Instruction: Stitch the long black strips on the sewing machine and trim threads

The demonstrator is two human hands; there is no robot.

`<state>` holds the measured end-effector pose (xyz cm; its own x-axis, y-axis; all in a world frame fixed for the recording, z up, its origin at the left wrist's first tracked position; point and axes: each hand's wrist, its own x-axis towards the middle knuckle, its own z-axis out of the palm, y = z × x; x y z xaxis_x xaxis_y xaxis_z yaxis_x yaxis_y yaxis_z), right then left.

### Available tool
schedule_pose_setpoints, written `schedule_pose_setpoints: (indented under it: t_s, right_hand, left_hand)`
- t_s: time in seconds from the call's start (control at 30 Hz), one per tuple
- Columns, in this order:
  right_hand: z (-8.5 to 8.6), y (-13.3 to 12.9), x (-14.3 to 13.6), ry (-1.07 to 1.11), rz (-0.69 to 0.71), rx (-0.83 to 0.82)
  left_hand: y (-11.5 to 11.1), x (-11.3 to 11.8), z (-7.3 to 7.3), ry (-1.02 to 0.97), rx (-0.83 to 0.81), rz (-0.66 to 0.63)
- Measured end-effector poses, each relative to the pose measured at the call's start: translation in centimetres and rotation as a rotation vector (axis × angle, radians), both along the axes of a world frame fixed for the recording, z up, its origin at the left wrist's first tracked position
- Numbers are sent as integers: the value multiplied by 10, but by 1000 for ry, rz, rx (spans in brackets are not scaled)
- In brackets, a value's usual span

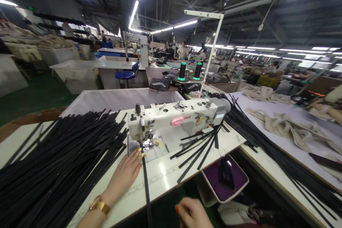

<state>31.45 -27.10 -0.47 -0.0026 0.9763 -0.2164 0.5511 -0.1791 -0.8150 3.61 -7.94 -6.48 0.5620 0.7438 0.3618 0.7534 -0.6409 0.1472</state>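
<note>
A white sewing machine [171, 117] stands on the pale table. A black strip [146, 185] runs from under its needle area down over the table's front edge. My left hand [128, 169], with a gold watch at the wrist, lies flat beside the needle, fingertips touching the strip. Below the table edge, my right hand [191, 213] is curled, to the right of the strip; what its fingers hold, if anything, is hidden. A large pile of black strips [66, 156] covers the table on the left. Several short strips [197, 149] lie right of the needle.
A purple-lined bin [213, 185] holding a phone [227, 172] hangs under the table's right side. More black strips [256, 131] and beige pieces [288, 128] lie on the right-hand table. Behind the machine are two thread cones [182, 71] and a white thread stand [213, 50].
</note>
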Motion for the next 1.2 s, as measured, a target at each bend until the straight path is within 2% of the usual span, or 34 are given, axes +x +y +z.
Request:
schedule_pose_setpoints:
  t_s: [0.1, 0.27, 0.37, 0.47, 0.67, 0.83, 0.93, 1.0, 1.1, 1.2]
  right_hand:
    - [16, 29, 48, -388, -70, 167]
    - [48, 62, 124, -692, -195, 185]
    - [55, 75, 146, -843, -162, 158]
    - [56, 88, 149, -959, -77, 132]
    - [53, 114, 135, -1103, 92, 114]
    - [57, 126, 125, -1132, 186, 122]
    - [64, 122, 104, -1096, 230, 154]
    - [70, 111, 77, -1043, 286, 186]
    - [85, 78, 24, -860, 440, 231]
    - [102, 39, -25, -91, 637, 149]
  left_hand:
    - [3, -2, -5, -7, 12, -12]
    - [5, -4, -13, 25, 36, -8]
    - [7, -4, -14, 40, 44, -8]
    - [7, -4, -14, 61, 50, -9]
    - [5, -3, -10, 67, 51, -6]
    - [1, -1, -3, 10, 37, -10]
    - [-1, 1, 4, -24, 26, 1]
    - [-3, 2, 9, -27, 16, 4]
    - [-4, 4, 14, -13, -5, 16]
    - [-6, 5, 17, -2, -28, 27]
